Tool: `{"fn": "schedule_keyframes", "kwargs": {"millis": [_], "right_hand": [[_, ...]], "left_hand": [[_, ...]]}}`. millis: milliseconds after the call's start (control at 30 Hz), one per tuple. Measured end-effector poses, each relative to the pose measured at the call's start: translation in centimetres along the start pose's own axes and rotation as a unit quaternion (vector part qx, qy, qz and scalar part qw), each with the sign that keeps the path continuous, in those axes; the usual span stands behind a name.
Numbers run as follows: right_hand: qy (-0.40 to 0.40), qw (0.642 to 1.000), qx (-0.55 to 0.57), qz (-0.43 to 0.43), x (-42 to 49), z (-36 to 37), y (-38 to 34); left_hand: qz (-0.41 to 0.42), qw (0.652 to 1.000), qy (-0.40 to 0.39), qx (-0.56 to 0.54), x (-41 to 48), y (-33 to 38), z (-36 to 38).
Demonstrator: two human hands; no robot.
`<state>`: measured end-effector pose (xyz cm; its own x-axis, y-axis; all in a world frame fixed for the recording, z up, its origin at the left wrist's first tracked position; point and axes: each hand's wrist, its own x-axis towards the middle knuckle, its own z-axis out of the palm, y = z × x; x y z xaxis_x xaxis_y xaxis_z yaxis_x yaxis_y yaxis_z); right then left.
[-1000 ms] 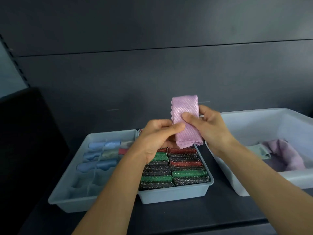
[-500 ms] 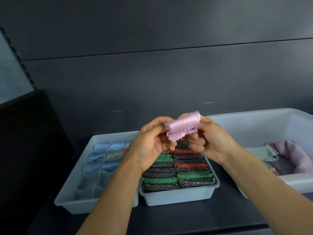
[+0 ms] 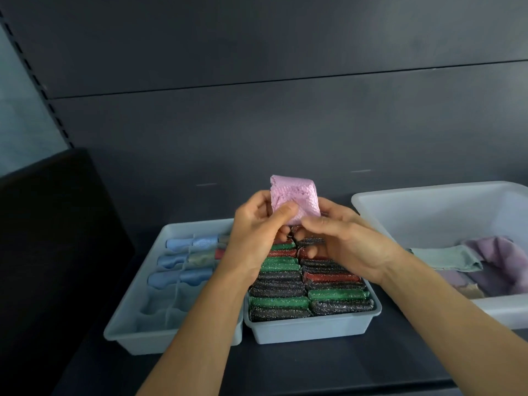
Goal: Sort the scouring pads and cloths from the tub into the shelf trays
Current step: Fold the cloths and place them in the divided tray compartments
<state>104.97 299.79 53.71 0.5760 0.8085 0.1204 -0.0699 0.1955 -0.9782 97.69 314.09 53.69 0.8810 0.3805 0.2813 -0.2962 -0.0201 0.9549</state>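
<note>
A folded pink cloth [image 3: 295, 197] stands upright above the trays, held between both hands. My left hand [image 3: 257, 232] pinches its lower left with the thumb across the front. My right hand [image 3: 348, 241] holds the lower right edge, fingers curled under it. Below sits a grey tray [image 3: 311, 328] packed with green, red and dark glittery scouring pads [image 3: 307, 284]. To its left a divided tray [image 3: 134, 318] holds several rolled blue cloths [image 3: 183, 260] in its far compartments. The white tub [image 3: 428, 195] at the right holds purple and green cloths [image 3: 485, 261].
A dark shelf surface [image 3: 285, 367] carries the trays and tub, with a dark back panel behind. A black block [image 3: 51, 224] stands at the left. The near compartments of the divided tray hold nothing.
The pink cloth, long and flat a second ago, was folded down into a short bundle, and now stands upright again as a compact fold. Both hands have stayed on it.
</note>
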Motion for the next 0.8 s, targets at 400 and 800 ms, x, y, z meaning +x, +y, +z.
{"fn": "schedule_keyframes", "kwargs": {"millis": [400,800], "right_hand": [[0.035,0.992,0.113,-0.035,1.9,3.3,1.1],[0.002,0.969,-0.232,-0.085,5.4,8.2,2.4]], "left_hand": [[-0.066,0.981,-0.074,-0.168,-1.0,-0.3,-3.5],[-0.041,0.994,-0.064,0.084,-1.9,-0.7,-13.3]]}}
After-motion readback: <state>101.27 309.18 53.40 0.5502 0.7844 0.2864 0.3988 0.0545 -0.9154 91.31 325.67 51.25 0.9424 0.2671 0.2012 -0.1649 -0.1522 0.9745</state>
